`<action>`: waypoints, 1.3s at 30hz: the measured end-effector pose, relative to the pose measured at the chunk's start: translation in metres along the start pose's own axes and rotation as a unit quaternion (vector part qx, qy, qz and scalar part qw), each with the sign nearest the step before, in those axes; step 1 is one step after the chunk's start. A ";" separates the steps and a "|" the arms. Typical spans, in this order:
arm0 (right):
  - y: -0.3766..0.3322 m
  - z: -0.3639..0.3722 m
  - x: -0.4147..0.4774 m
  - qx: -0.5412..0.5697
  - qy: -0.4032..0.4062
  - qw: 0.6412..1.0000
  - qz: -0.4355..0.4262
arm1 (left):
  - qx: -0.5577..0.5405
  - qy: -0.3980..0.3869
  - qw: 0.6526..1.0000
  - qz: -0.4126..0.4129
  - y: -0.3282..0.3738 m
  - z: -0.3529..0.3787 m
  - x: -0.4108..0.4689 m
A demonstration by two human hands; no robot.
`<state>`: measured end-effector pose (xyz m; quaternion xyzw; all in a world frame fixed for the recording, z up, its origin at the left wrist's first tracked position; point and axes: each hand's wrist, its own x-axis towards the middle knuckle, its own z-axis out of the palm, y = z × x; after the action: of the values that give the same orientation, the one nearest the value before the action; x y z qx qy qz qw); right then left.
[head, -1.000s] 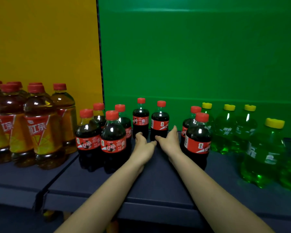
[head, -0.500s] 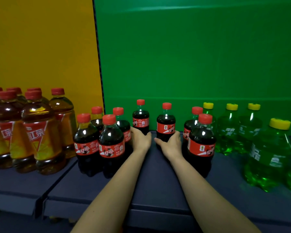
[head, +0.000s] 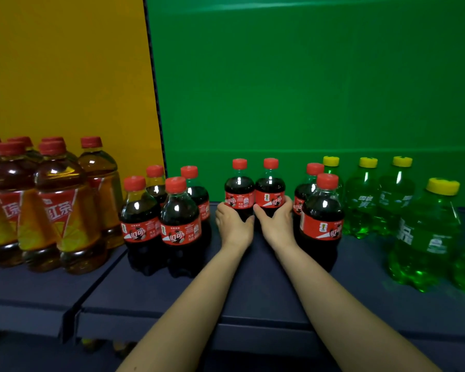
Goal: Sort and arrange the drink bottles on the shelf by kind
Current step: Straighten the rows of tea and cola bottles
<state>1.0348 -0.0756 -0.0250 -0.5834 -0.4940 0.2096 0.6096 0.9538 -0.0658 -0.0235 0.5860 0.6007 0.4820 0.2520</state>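
Gripping cola bottles (head: 239, 193) (head: 270, 193), one apiece, left hand (head: 232, 224) and right hand (head: 275, 224) reach over dark shelf (head: 263, 277); green wall (head: 306, 89) behind.

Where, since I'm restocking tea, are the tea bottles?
Head view: the tea bottles stand far left on the shelf, before the yellow panel, beside the cola bottles.

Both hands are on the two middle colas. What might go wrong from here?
1. The left hand and right hand grip the left cola and right cola low on their bodies, so either bottle might tip if pushed fast.
2. The right forearm runs close beside the front cola; a sideways sweep could knock it into the green bottles.
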 end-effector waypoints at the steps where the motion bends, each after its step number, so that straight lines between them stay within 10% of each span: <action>1: 0.000 -0.001 0.000 -0.002 -0.006 1.000 0.002 | 0.000 -0.001 1.000 0.004 -0.001 -0.001 -0.004; 39: -0.007 -0.024 -0.054 -0.132 -0.091 0.983 -0.090 | 0.052 -0.013 0.975 0.216 -0.024 -0.064 -0.094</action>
<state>1.0304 -0.1345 -0.0342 -0.5905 -0.6209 0.1392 0.4964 0.9048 -0.1695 -0.0434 0.7205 0.4809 0.4852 0.1188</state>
